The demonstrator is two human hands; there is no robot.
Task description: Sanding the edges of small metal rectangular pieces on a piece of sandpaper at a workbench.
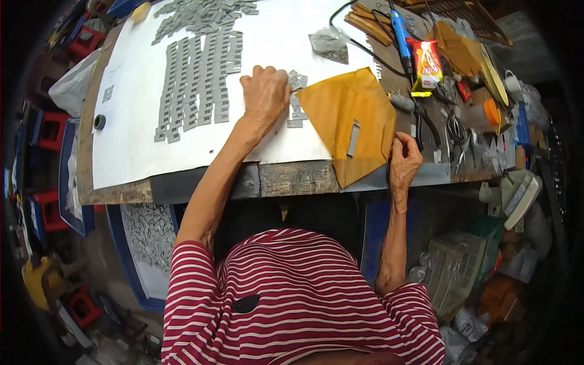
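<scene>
My left hand [266,94] is over the white sheet [137,121], its fingers curled down; whatever they hold is hidden beneath them. To its left, small flat grey metal pieces [194,85] lie in several long overlapping rows. A few more grey pieces [296,112] form a short column just right of that hand. At the right, an orange-brown sheet of paper [322,115] overlaps the white sheet and the table edge. On it rests one narrow grey strip [353,139]. My right hand [404,159] pinches the right edge of the brown paper.
A heap of loose grey pieces [201,15] lies at the far side. Toward the right are a plastic bag [329,45], a blue-handled tool with a cord [400,33], a red packet [426,64] and pliers [427,126]. Below the table's left sits a blue tray [135,277] of small parts.
</scene>
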